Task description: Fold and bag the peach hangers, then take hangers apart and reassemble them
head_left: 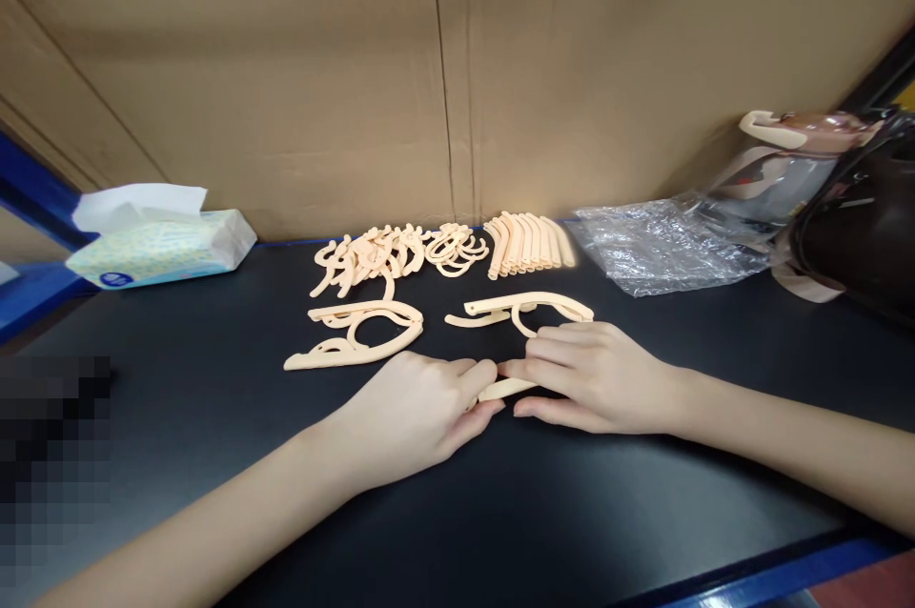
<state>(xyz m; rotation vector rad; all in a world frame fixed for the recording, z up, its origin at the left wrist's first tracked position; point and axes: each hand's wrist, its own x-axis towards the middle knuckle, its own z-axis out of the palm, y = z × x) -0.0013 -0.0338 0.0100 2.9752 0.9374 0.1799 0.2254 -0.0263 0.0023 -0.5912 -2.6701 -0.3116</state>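
A cream plastic folding hanger lies on the black table in front of me, partly covered by my right hand. Its lower arm shows between my two hands. My left hand is closed on the left end of that arm, thumb and index finger pinching it. My right hand grips the same arm farther right, fingers bent over it and thumb below. Under the right fingers the joint is hidden. A second, folded hanger lies just beyond my left hand, touched by neither hand.
Behind lie a pile of cream hooks, several thin curved pieces and a row of bent hanger arms. A tissue pack stands left. Crumpled clear plastic, a bottle and a dark bag are right. Cardboard walls the back.
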